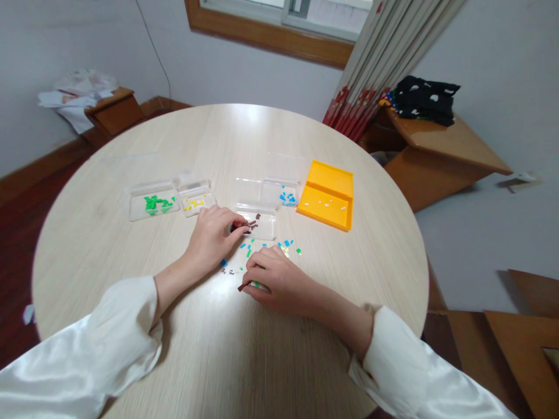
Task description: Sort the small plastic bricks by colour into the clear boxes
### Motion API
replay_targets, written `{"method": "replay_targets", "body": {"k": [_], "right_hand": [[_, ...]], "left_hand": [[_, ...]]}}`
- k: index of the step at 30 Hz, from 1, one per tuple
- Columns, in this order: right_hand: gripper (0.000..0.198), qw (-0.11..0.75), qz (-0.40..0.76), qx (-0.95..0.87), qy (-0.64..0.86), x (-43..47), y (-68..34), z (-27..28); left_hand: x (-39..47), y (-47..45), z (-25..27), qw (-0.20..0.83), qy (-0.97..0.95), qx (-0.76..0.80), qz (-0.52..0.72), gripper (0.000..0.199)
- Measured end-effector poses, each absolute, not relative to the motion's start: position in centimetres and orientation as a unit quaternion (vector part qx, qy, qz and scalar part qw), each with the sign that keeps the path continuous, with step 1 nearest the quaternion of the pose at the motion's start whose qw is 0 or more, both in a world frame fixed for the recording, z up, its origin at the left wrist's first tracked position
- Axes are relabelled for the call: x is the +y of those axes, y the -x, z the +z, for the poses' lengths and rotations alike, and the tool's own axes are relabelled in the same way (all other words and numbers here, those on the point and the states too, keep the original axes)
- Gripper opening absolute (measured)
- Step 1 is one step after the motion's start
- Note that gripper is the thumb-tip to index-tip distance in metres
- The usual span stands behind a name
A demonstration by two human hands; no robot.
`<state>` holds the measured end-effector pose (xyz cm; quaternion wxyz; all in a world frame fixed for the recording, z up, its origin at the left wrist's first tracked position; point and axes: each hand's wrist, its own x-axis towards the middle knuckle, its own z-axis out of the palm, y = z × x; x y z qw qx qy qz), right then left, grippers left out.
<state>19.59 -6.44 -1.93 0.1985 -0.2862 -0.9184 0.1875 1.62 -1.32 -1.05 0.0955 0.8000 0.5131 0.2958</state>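
My left hand (213, 233) reaches over the left end of a clear plastic box (268, 233) with small dark brown bricks (253, 224) in it. Its thumb and forefinger close around brown pieces at the box's near left side; how many is not clear. My right hand (277, 276) is curled just above the table, closer to me. A small brick build (259, 286), brown with white and green parts, pokes out between its thumb and fingers, the rest hidden by the hand. Loose blue, green, pale and brown bricks (248, 253) lie scattered between the hands and box.
Clear boxes with green bricks (157, 203), yellow bricks (194, 202) and blue bricks (288, 196) stand across the round table (209, 349). An open yellow case (329, 215) with several white bits lies at right. Past the table are wooden stools and a curtain (379, 58).
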Motion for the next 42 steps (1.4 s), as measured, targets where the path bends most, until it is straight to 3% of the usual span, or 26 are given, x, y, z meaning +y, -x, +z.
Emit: {"method": "replay_targets", "body": {"k": [7,17,25,42], "right_hand": [[0.012,0.245,0.203,-0.903,0.287,-6.5,-19.5,-1.9],[0.011,0.383,0.22,-0.824,0.357,-5.6,-20.6,-1.0],[0.017,0.392,0.194,-0.776,0.455,-4.3,-21.7,-0.7],[0.026,0.351,0.181,-0.782,0.481,-3.9,-22.0,-1.4]], "left_hand": [[-1.2,-1.6,-1.5,0.084,-0.804,0.504,0.304,0.008],[-1.0,-1.0,-1.8,0.101,-0.799,0.52,0.285,0.023],[-1.7,-1.7,-1.2,0.201,-0.83,0.466,0.231,0.028],[-2.0,-1.8,-0.6,0.167,-0.833,0.474,0.233,0.026]]}}
